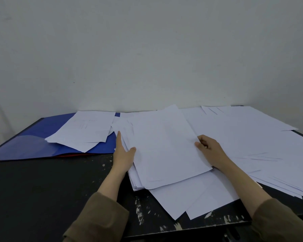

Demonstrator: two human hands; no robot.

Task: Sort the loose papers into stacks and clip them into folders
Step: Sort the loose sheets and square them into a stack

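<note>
A: Largest first: we have the black, paint-scuffed tabletop (42,198), and along its far and right edges a wide spread of loose white paper sheets (252,137), overlapping every which way, some hanging past the right edge.

B: Then, at the far left corner, the open blue plastic folder (24,145) lies flat, with a few white sheets (84,130) lying askew across its right half. We see no clip from here.

A: In the middle of the tabletop is the stack of white papers (164,145) we are gathering. It sits tilted, its lower sheets fanned out at the near left corner.

B: Our left hand (122,154) rests flat against the stack's left edge, fingers straight and pressed together, thumb lying on the top sheet. Our right hand (210,151) holds the right edge, fingers curled; whether they reach under the sheets we cannot tell.

A: So we judge we are in the squaring step: one stack is being pressed together between both hands, and nothing is clipped yet.

B: Next we need to push both edges inward evenly and tap the fanned sheets flush. Then the stray sheets on the folder likely have to come off before this stack goes in.
</note>
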